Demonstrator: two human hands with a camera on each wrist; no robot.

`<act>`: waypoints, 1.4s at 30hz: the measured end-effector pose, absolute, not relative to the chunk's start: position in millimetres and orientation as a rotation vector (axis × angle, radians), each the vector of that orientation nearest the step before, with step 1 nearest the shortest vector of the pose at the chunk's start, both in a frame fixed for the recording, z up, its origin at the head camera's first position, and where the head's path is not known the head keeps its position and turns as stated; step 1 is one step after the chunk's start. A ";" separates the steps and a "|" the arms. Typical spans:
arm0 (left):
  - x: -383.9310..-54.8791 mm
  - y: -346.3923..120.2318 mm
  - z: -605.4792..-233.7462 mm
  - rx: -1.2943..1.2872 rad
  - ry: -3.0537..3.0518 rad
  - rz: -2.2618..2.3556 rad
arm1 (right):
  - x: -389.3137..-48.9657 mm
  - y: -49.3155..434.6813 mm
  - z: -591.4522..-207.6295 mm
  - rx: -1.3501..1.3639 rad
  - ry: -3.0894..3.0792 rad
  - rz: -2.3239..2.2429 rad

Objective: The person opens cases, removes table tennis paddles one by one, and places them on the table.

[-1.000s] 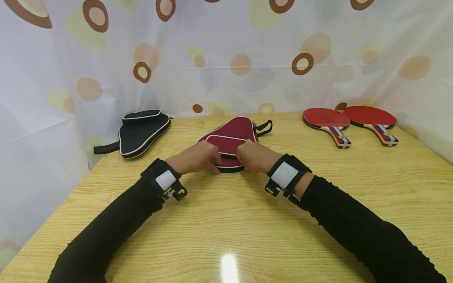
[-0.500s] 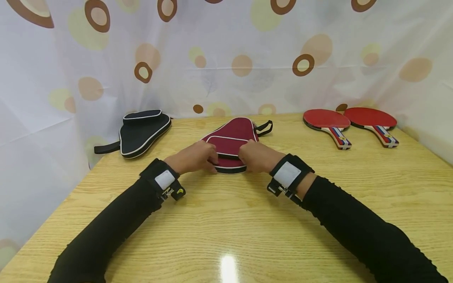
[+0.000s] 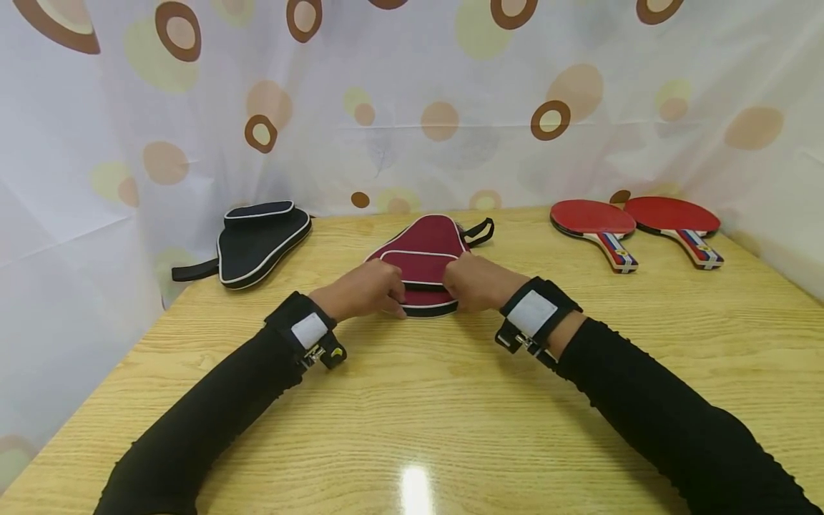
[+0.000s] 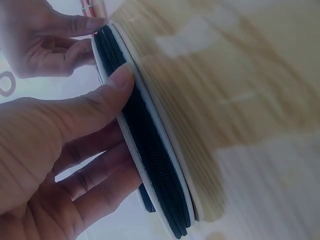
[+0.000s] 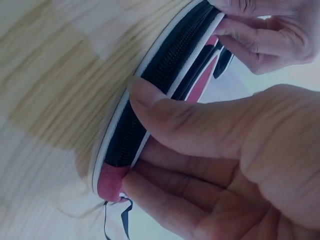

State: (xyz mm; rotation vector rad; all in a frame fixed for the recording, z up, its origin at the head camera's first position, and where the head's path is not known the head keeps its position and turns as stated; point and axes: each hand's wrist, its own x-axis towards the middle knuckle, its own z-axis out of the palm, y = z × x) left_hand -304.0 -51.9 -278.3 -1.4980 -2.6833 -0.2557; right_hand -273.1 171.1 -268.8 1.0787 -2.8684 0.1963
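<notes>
Red case [image 3: 428,267] lies mid-counter [image 3: 412,400]; near edge sits slightly farther right than half second ago. Left hand [image 3: 367,287] and right hand [image 3: 481,282] also farther right. Fingers of both hands grip near edge, thumbs pressing black zip band [image 5: 172,60]. Black case [image 3: 257,247] at left and two red paddles [image 3: 592,216] at far right keep same places.
</notes>
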 end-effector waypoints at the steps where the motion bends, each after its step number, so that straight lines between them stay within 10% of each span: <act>1: -303.7 -51.1 -278.7 -1.498 -2.679 -0.254 | -273.6 172.5 -268.8 1.081 -2.869 0.198; 42: -289.3 -13.0 -278.4 -1.332 -2.783 -0.292 | -275.4 198.0 -270.3 0.912 -3.065 0.202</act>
